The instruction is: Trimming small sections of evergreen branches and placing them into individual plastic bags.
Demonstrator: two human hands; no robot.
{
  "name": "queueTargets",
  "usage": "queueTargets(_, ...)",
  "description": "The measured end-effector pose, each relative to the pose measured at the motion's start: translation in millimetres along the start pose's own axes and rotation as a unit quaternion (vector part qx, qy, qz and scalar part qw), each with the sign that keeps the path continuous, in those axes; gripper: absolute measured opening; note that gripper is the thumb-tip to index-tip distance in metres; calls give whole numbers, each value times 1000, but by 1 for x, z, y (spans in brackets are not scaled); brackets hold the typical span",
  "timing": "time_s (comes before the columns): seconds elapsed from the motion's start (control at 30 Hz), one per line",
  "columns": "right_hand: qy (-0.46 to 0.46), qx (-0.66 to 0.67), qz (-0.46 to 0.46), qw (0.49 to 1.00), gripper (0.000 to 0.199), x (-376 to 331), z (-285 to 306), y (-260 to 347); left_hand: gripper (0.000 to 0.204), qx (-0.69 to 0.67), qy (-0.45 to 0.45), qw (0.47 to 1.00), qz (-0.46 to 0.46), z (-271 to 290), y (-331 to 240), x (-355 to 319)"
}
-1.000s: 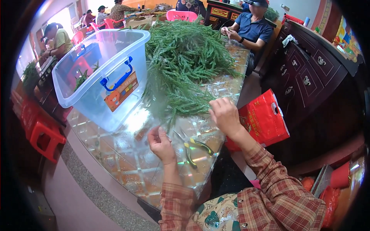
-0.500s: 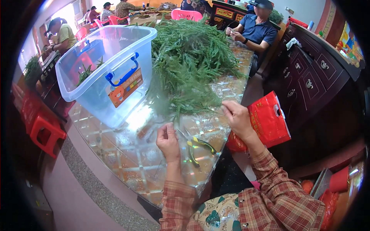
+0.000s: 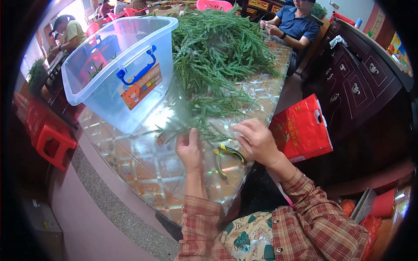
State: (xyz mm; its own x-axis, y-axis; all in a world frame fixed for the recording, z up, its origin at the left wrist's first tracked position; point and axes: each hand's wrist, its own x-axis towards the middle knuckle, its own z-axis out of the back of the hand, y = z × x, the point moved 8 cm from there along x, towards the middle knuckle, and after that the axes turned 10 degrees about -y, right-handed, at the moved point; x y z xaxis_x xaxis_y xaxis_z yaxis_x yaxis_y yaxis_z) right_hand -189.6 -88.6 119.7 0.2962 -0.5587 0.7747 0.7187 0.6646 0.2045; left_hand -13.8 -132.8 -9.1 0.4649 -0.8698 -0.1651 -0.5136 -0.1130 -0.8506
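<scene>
A green artificial-looking evergreen sprig lies across my left hand, whose thumb and fingers are closed on it. Its feathery part extends left past the hand, and more green runs over toward my right hand. The right fingers are bent and pinched at the stem end, partly hidden by the hand itself. Pliers with yellow and black handles lie on the table, between and below my hands. Just beyond my hands begins a large heap of green sprigs.
A clear plastic bin with blue handles stands left of the heap, a few sprigs inside. The patterned tabletop shines. A red bag is at the right edge. A co-worker sits at far right; a red stool stands left.
My right hand has moved left and slightly down, closer to my left hand. The sprig, blurred beyond the hands before, now lies across my left hand, which has closed on it.
</scene>
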Motion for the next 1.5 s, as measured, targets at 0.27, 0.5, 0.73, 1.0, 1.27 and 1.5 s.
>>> queueTargets(0.27, 10, -6, 97, 995, 26, -31, 14, 33, 19, -89, -45, 995, 25, 6, -11, 2)
queueTargets(0.5, -8, 121, -92, 988, 29, -30, -5, -1, 17, -39, -25, 999, -11, 8, 0, 6)
queueTargets(0.73, -3, 193, 82, 978, 15, -26, -12, 45, 31, 174, -5, 966, -190, -1, -20, -4)
queueTargets(1.0, 54, 491, -431, 756, 17, -41, -57, 6, 26, 2, -33, 994, -104, 4, -7, -3)
queueTargets(1.27, -104, 520, -481, 698, 26, -25, -65, -11, 17, -59, -3, 997, -42, 1, 0, -1)
queueTargets(1.5, -5, 219, -298, 929, 19, -6, -64, -15, 10, 10, 10, 991, -132, -9, -10, -8)
